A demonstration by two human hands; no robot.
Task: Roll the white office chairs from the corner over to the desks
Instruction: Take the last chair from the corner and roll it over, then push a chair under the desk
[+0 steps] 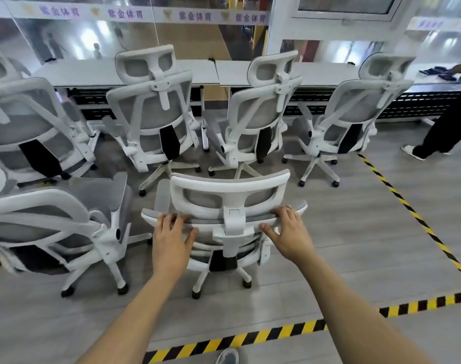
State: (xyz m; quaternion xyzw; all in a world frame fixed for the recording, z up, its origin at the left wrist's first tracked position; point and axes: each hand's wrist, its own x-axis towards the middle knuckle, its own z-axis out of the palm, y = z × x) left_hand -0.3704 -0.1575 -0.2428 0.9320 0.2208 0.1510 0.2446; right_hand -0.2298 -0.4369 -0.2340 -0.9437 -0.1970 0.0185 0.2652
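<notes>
Left hand (171,240) and right hand (289,232) gripped the chair (229,183) by its backrest top, fingers curled over the edge, thumbs on the near side. It stood short of the desks (93,72), behind a row of chairs (150,109) parked against them.

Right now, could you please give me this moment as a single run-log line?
stage: chair in hand | left hand: grips held chair backrest top | right hand: grips backrest top | position: behind parked chairs | desks: ahead
</notes>
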